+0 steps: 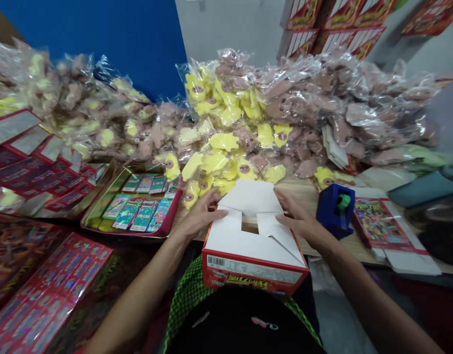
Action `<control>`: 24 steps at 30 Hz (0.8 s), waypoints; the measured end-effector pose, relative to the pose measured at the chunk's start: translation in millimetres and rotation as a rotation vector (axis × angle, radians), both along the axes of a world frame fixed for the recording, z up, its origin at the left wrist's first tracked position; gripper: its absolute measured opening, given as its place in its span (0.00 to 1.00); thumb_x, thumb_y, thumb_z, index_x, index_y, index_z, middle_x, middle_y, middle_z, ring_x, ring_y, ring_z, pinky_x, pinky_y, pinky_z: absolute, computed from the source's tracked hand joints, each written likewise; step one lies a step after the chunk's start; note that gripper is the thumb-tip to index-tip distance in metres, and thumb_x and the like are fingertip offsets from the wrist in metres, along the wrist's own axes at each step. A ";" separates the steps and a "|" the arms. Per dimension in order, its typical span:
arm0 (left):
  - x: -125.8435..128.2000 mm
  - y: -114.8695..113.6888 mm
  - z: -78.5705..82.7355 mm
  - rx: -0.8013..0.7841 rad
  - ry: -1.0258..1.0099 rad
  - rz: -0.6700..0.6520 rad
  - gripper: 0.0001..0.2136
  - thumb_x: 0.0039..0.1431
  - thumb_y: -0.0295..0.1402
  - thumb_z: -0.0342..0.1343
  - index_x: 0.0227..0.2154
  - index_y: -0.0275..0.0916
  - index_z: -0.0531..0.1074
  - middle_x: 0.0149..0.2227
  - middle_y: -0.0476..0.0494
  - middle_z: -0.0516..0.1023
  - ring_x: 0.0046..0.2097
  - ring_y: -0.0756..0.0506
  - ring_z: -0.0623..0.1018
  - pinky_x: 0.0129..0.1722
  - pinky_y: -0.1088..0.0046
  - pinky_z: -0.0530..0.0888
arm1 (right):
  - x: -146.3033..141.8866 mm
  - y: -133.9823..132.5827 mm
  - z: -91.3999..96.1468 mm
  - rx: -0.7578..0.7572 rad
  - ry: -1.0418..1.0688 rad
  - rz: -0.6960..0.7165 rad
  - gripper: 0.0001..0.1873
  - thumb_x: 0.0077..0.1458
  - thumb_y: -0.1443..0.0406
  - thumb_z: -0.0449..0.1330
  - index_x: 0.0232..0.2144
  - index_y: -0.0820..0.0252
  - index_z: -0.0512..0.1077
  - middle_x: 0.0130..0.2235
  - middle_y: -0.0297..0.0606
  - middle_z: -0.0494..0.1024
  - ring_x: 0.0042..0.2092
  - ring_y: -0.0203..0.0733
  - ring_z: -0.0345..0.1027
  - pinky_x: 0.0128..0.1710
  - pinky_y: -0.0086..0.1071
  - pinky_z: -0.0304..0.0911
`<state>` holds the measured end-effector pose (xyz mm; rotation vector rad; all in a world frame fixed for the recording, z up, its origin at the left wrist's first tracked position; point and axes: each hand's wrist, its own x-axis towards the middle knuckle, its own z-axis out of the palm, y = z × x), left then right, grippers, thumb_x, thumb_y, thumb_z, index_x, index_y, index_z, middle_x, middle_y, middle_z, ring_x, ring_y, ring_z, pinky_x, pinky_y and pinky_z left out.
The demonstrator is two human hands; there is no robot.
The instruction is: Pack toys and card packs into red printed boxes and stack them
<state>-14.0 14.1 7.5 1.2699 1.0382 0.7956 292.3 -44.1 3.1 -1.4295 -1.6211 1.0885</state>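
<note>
1. Worktop of pale wood, crowded; the person stands or sits at its near edge, green mesh cloth at the waist.
2. Red carton, white inside, barcode on the near wall, at the worktop's edge directly before the body. Top flaps are partly folded, with a gap at centre.
3. Left hand lies flat on the left flap, fingers spread. Right hand does likewise on the right flap. Each grip is open, pressing rather than clamped; the carton's top lies between them.
4. Blue tape dispenser with green core stands just beside the right hand, in its way.
5. Printed carton blank lies flat beyond it.
6. To the left: red foil sheets, then a gold-and-red tray of colourful card packets.
7. Farthest: a heap of clear-bagged yellow and pink soft figures walls off the back, before a blue wall and stacked red cartons.
</note>
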 end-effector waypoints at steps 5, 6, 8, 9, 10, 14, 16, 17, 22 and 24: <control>-10.4 -0.1 0.1 0.227 0.111 -0.272 0.16 0.59 0.41 0.61 0.47 0.38 0.82 0.51 0.37 0.81 0.54 0.38 0.78 0.56 0.57 0.72 | 0.6 7.6 3.9 0.036 -0.173 0.218 0.23 0.67 0.52 0.53 0.47 0.58 0.81 0.50 0.44 0.82 0.53 0.57 0.76 0.55 0.48 0.70; -16.0 -1.7 2.4 0.288 0.148 -0.332 0.15 0.61 0.40 0.58 0.45 0.40 0.83 0.53 0.38 0.81 0.55 0.39 0.78 0.57 0.56 0.71 | 3.9 4.5 7.3 0.031 -0.178 0.285 0.23 0.67 0.51 0.52 0.48 0.57 0.81 0.54 0.44 0.80 0.56 0.57 0.74 0.58 0.48 0.67; -25.7 -3.9 10.1 0.354 0.225 -0.467 0.15 0.65 0.41 0.55 0.48 0.43 0.82 0.56 0.39 0.80 0.56 0.40 0.78 0.57 0.57 0.71 | 10.6 -1.2 16.1 0.017 -0.205 0.435 0.26 0.68 0.49 0.53 0.57 0.55 0.77 0.62 0.42 0.74 0.63 0.56 0.66 0.63 0.50 0.62; -28.5 -4.1 15.1 0.361 0.278 -0.507 0.16 0.65 0.42 0.55 0.50 0.44 0.81 0.56 0.40 0.80 0.54 0.40 0.78 0.54 0.60 0.73 | 12.9 -2.7 21.0 0.014 -0.241 0.492 0.28 0.68 0.48 0.54 0.62 0.55 0.73 0.65 0.42 0.70 0.65 0.56 0.64 0.64 0.50 0.62; -29.2 -3.7 20.5 0.362 0.348 -0.526 0.18 0.65 0.43 0.55 0.53 0.43 0.79 0.54 0.40 0.81 0.50 0.41 0.79 0.50 0.63 0.74 | 13.9 -2.7 25.8 0.016 -0.294 0.512 0.29 0.69 0.49 0.53 0.64 0.55 0.70 0.65 0.43 0.71 0.64 0.57 0.65 0.62 0.50 0.64; -16.3 2.2 36.7 0.447 0.719 -0.431 0.17 0.67 0.42 0.54 0.48 0.35 0.80 0.36 0.42 0.82 0.35 0.45 0.76 0.37 0.71 0.70 | 5.8 5.5 37.1 0.097 -0.553 0.343 0.25 0.71 0.55 0.46 0.56 0.60 0.75 0.42 0.45 0.84 0.40 0.52 0.79 0.44 0.42 0.74; -10.8 3.7 38.3 0.495 0.840 -0.366 0.16 0.69 0.37 0.50 0.42 0.34 0.81 0.33 0.42 0.81 0.33 0.45 0.75 0.37 0.70 0.69 | 0.2 7.5 38.3 0.168 -0.611 0.298 0.24 0.71 0.59 0.46 0.55 0.61 0.76 0.39 0.45 0.84 0.39 0.52 0.79 0.43 0.41 0.74; -10.7 3.5 37.8 0.507 0.858 -0.352 0.16 0.69 0.36 0.48 0.44 0.35 0.81 0.33 0.41 0.81 0.34 0.44 0.75 0.38 0.70 0.69 | -1.0 6.5 39.0 0.196 -0.607 0.320 0.24 0.71 0.60 0.46 0.57 0.61 0.74 0.44 0.46 0.84 0.43 0.53 0.80 0.46 0.43 0.74; -31.3 -1.3 37.5 0.364 0.514 -0.604 0.21 0.70 0.40 0.47 0.60 0.42 0.74 0.55 0.40 0.81 0.50 0.42 0.79 0.51 0.67 0.73 | 10.8 -10.6 55.4 0.075 -0.479 0.576 0.28 0.72 0.53 0.51 0.70 0.49 0.61 0.69 0.38 0.64 0.68 0.56 0.60 0.66 0.52 0.61; -37.3 -1.0 42.4 0.237 0.373 -0.659 0.23 0.70 0.46 0.46 0.59 0.40 0.75 0.58 0.40 0.80 0.55 0.41 0.78 0.54 0.66 0.73 | 16.1 -14.5 66.4 0.007 -0.407 0.632 0.29 0.72 0.49 0.51 0.71 0.44 0.59 0.71 0.33 0.59 0.70 0.55 0.53 0.68 0.52 0.56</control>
